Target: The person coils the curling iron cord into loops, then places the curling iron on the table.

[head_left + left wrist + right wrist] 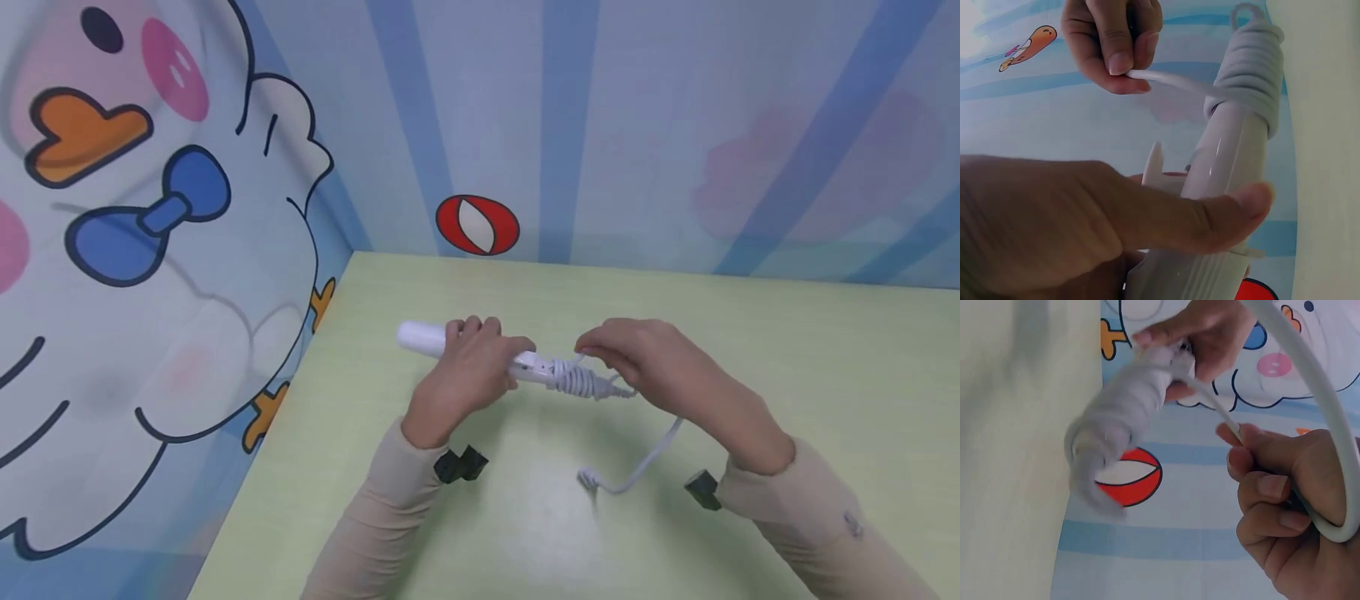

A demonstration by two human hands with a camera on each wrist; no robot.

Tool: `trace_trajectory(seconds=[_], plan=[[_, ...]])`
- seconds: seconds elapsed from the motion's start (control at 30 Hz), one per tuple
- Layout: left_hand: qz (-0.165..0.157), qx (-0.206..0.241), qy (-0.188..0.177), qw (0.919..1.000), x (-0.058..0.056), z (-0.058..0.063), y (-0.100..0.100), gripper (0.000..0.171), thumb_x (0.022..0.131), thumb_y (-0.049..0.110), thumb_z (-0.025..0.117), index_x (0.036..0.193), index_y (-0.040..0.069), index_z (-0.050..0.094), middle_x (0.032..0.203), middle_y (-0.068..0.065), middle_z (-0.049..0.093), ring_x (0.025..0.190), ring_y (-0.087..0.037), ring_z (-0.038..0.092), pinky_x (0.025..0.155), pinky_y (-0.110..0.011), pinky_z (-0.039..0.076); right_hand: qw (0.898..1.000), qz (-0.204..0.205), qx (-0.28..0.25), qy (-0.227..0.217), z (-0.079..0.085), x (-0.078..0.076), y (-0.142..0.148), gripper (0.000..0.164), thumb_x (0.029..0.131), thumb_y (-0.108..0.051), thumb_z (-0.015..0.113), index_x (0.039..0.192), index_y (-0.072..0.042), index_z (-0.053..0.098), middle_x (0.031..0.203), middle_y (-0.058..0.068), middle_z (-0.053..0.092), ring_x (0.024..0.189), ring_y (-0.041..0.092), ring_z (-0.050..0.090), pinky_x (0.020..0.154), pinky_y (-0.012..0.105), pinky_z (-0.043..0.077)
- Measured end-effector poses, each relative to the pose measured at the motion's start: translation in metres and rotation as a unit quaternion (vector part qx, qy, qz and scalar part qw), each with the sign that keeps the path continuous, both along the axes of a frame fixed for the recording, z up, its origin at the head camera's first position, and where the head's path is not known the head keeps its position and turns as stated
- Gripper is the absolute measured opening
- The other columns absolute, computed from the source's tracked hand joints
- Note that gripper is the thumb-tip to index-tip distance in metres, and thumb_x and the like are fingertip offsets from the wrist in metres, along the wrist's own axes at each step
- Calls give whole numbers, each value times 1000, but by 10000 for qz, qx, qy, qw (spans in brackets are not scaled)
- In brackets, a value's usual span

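A white curling iron (pixel 422 337) is held up over the table, tilted slightly. My left hand (pixel 471 371) grips it around the middle, and the thumb (pixel 1210 219) lies across the body near a small lever (pixel 1155 164). Several turns of white cord (pixel 573 379) wrap the handle end. To the right, my right hand (pixel 660 362) pinches the cord between thumb and fingertips (pixel 1238 434), with a stretch running taut to the wrapped handle. The loose part of the cord (pixel 652 457) hangs below the right hand and ends at a plug (pixel 589 478) low over the table.
Underneath is a pale yellow-green table (pixel 525 533). A blue striped wall (pixel 637 167) stands along its back edge, and a wall with a cartoon bird (pixel 225 350) borders the left. Black wrist cameras (pixel 702 490) sit by both sleeves.
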State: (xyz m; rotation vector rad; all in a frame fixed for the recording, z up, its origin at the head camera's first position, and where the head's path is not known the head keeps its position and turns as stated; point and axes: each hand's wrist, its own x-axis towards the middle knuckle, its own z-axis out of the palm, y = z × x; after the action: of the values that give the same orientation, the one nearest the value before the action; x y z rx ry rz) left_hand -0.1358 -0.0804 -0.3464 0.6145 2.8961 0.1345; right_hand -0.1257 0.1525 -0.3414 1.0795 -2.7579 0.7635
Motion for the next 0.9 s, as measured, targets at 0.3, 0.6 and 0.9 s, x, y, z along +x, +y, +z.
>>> trace_trajectory(seconds=[0.3,0.6,0.9], plan=[[-1033,437,-443,9927,7,8,-9,44,80,22,77,120,36,64,94,7,56,92,-15,46,89,-38,32,9918,407,-546,-1084,-4,-17,20,17,94,-14,60,106,-20,71,89,-13,66,74,6,56,69,26,48],[-1879,1242,-625,9723,10,20,-15,42,82,22,75,121,32,63,100,7,58,94,-13,49,89,-37,34,9661,670,-1108,-2234,-8,-21,29,19,97,-14,55,108,-18,70,75,-4,59,66,10,51,63,26,46],[-2136,1957,-417,9562,10,21,-19,37,85,26,72,121,30,63,103,9,58,95,-9,47,89,-35,34,9281,1101,-2260,-2747,-31,-20,25,21,100,-7,47,104,-6,67,67,5,51,48,18,35,46,32,35]])
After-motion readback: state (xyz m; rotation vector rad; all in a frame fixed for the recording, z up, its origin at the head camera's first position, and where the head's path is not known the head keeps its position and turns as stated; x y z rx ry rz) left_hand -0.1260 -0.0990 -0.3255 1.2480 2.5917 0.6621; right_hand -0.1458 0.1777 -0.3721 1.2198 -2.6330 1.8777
